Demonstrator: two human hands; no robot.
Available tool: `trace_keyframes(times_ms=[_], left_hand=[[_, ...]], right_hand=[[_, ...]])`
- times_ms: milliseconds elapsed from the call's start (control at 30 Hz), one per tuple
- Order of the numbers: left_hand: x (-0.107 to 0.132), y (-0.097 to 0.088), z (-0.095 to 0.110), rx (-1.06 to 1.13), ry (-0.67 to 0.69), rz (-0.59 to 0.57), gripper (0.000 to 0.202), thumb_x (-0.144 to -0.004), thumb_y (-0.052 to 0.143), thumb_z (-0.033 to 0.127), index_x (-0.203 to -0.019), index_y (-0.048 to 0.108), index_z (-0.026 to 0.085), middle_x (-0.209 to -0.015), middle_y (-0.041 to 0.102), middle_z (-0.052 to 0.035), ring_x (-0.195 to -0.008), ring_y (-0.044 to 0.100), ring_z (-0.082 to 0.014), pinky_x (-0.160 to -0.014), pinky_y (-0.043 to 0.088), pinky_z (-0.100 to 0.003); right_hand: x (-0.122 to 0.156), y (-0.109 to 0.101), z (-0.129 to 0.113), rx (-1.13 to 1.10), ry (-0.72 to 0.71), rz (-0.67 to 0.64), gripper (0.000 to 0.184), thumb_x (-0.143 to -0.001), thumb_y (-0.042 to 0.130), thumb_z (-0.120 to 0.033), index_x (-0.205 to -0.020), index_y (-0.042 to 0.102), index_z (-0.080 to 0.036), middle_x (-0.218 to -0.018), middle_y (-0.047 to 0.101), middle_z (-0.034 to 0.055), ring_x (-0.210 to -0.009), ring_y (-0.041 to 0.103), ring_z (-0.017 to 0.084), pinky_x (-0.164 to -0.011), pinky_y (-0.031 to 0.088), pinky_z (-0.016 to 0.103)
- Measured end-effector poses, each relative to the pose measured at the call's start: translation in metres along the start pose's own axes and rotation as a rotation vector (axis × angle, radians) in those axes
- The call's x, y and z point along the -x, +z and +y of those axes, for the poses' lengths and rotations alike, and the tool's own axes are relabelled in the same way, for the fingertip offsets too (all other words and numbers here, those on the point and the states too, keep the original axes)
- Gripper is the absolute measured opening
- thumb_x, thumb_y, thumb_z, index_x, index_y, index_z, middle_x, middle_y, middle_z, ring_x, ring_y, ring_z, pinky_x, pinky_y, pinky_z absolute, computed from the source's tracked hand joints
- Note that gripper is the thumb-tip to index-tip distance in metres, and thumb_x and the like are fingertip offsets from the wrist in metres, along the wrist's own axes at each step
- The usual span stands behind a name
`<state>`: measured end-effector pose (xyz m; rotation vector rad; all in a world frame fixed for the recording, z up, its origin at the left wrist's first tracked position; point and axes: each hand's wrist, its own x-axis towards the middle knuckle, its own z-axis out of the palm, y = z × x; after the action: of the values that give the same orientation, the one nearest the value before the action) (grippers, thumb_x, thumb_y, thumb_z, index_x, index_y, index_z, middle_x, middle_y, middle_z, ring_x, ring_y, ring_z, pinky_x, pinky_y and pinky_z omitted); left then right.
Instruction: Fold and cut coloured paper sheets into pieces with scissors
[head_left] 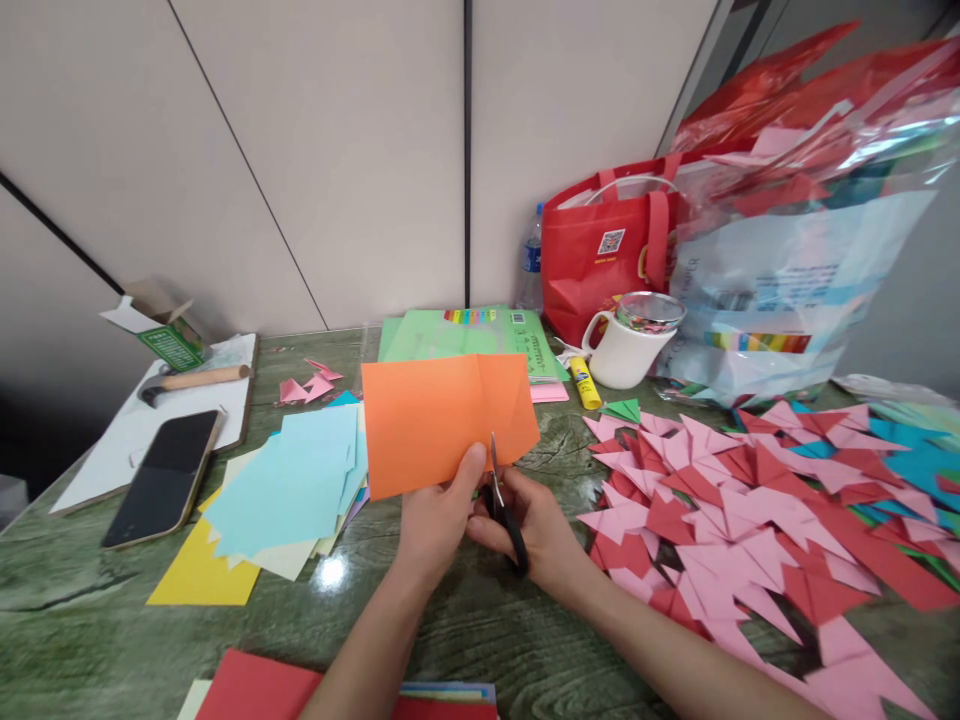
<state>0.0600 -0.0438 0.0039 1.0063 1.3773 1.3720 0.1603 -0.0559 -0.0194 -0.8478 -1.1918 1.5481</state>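
Observation:
An orange sheet of paper (424, 425) with a crease near its right side is held up over the table. My left hand (442, 510) grips its lower edge, thumb on the front face. In my right hand (536, 520) is a pair of scissors (510, 525) with black handles. Their blades point upward and meet the paper's lower edge, just right of my left thumb. Part of the blades is hidden by the paper, and the fingers behind the sheet do not show.
Light blue and yellow sheets (289, 485) lie left, beside a phone (165, 478) and a hammer (199, 377). Folded pink and red paper pieces (720, 520) cover the right. Behind stand a white mug (626, 350), a glue stick (585, 383) and a red bag (592, 250). Red paper (259, 685) lies near the front.

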Motion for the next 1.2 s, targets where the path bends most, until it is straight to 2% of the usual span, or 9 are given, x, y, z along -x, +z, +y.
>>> trace_keyframes(times_ms=[267, 400, 467, 600, 800, 1200], left_hand=[[0.0, 0.001, 0.001, 0.046, -0.037, 0.014, 0.029, -0.064, 0.062, 0.041, -0.078, 0.065, 0.015, -0.076, 0.067, -0.0071, -0.077, 0.062, -0.0187, -0.068, 0.051, -0.027], [0.001, 0.001, 0.003, 0.128, -0.084, -0.042, 0.032, -0.063, 0.063, 0.04, -0.08, 0.064, 0.013, -0.076, 0.067, -0.0083, -0.074, 0.063, -0.0191, -0.067, 0.051, -0.028], [0.0, 0.001, 0.005, 0.188, -0.109, -0.05, 0.035, -0.063, 0.063, 0.04, -0.084, 0.062, 0.012, -0.083, 0.067, -0.0097, -0.076, 0.063, -0.0199, -0.067, 0.051, -0.029], [-0.002, 0.003, 0.01, 0.282, -0.101, 0.031, 0.045, -0.063, 0.064, 0.038, -0.1, 0.057, 0.013, -0.101, 0.063, -0.0122, -0.085, 0.061, -0.0206, -0.07, 0.05, -0.029], [-0.002, 0.005, 0.009, 0.307, -0.101, 0.109, 0.052, -0.064, 0.065, 0.035, -0.11, 0.051, 0.017, -0.11, 0.059, -0.0118, -0.087, 0.061, -0.0201, -0.067, 0.052, -0.029], [-0.005, 0.004, 0.004, 0.243, -0.016, 0.146, 0.049, -0.065, 0.064, 0.035, -0.109, 0.053, 0.017, -0.115, 0.056, -0.0113, -0.099, 0.056, -0.0201, -0.087, 0.044, -0.033]], right_hand=[[0.0, 0.0, 0.001, 0.031, -0.001, 0.008, 0.037, -0.058, 0.074, -0.033, -0.081, 0.05, -0.017, -0.07, 0.054, -0.0019, -0.06, 0.052, 0.011, -0.057, 0.045, 0.024], [0.0, 0.0, -0.001, 0.067, -0.01, 0.008, 0.034, -0.062, 0.071, -0.036, -0.081, 0.05, -0.017, -0.064, 0.053, -0.0022, -0.057, 0.05, 0.011, -0.054, 0.043, 0.023], [0.0, 0.001, -0.002, 0.086, -0.008, 0.013, 0.033, -0.063, 0.069, -0.038, -0.081, 0.05, -0.017, -0.062, 0.053, -0.0022, -0.055, 0.05, 0.011, -0.052, 0.042, 0.024], [0.001, 0.001, -0.004, 0.086, -0.012, 0.007, 0.034, -0.064, 0.068, -0.039, -0.08, 0.049, -0.017, -0.064, 0.056, -0.0011, -0.058, 0.052, 0.012, -0.053, 0.042, 0.024], [0.001, 0.001, -0.004, 0.094, -0.015, 0.026, 0.034, -0.063, 0.07, -0.038, -0.08, 0.05, -0.017, -0.059, 0.051, -0.0039, -0.054, 0.048, 0.01, -0.052, 0.041, 0.022], [0.0, 0.001, -0.002, 0.058, 0.0, 0.027, 0.034, -0.062, 0.07, -0.038, -0.08, 0.05, -0.017, -0.06, 0.053, -0.0031, -0.054, 0.051, 0.01, -0.051, 0.042, 0.022]])
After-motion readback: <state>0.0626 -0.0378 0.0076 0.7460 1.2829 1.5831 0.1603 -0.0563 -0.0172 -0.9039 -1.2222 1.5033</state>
